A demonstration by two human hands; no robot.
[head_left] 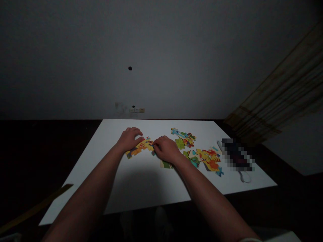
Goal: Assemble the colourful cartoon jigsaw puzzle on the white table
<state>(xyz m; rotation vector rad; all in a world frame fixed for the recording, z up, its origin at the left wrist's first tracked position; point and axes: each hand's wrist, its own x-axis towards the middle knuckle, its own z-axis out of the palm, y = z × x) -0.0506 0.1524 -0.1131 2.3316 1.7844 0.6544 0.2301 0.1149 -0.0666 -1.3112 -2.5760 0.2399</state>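
A white board (141, 188) lies flat before me with colourful jigsaw pieces on it. My left hand (129, 138) rests palm down, fingers curled, on the upper left edge of a joined yellow and orange section (140, 147). My right hand (166, 149) is closed in a pinch at that section's right end, pressing a small dark piece (153, 153) against it. A green piece (166, 164) peeks out under my right wrist.
Loose pieces and a joined cluster (209, 159) lie to the right, another cluster (185, 137) further back. A blurred dark object (237, 155) and a white ring (245, 176) sit near the board's right edge. A striped curtain (277, 101) hangs right. Dark floor surrounds the board.
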